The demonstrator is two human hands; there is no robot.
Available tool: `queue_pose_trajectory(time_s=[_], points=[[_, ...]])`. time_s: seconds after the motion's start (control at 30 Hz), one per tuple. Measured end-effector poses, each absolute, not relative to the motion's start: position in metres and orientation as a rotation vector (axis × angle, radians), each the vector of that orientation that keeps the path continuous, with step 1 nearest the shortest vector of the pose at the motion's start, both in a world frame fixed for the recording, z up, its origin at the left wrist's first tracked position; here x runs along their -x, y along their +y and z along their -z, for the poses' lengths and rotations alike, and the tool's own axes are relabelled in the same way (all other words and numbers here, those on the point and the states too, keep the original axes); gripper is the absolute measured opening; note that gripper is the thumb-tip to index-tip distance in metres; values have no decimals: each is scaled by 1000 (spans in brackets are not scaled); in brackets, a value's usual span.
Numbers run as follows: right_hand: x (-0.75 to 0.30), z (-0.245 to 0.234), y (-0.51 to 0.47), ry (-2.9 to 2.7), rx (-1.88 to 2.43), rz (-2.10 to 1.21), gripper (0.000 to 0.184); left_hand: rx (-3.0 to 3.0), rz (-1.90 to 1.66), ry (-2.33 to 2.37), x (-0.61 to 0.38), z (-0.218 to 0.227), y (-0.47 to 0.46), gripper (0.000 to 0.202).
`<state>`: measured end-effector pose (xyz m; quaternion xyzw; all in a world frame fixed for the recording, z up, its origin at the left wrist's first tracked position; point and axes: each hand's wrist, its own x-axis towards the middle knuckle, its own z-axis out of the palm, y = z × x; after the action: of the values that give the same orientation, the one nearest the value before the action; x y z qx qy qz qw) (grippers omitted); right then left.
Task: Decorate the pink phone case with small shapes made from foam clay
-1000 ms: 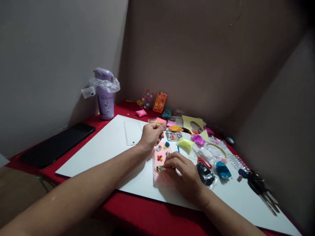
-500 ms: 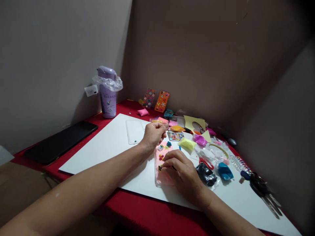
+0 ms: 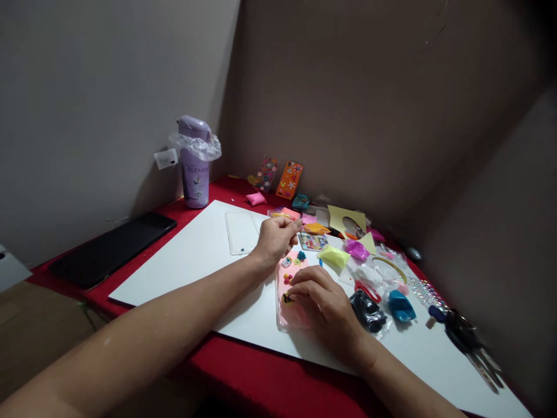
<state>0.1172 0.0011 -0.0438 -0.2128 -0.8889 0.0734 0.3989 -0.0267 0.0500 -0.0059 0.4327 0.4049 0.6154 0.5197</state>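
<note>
R hand (image 3: 326,305) lies on pink phone case (image 3: 286,316), fingertips pressing, nothing grasped; L hand (image 3: 274,239) grip pinched shut, contents unclear. Case on white board (image 3: 195,261) nr bench (image 3: 243,377) front edge: far half decorated, near half bare.

From my feed I can read one word only: "ELEMEN", in dark letters on the purple bottle (image 3: 194,174) at the table's (image 3: 243,371) far left corner (the ending curves out of sight). The white tag (image 3: 166,158) beside it is illegible.
</note>
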Motion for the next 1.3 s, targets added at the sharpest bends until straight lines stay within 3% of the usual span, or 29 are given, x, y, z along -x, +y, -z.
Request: queue_pose_trajectory(time_s=[0.6,0.83,1.3], points=[[-118,44,1,-2240,524,-221,17,-1055,-1472,982,27,6,50,33],[-126,40,-9,-1840,586,-162,11,-1105,-1455,951,26,7,51,33],[-125,42,4,-1651,842,-161,7,-1363,-987,696,22,8,39,26]])
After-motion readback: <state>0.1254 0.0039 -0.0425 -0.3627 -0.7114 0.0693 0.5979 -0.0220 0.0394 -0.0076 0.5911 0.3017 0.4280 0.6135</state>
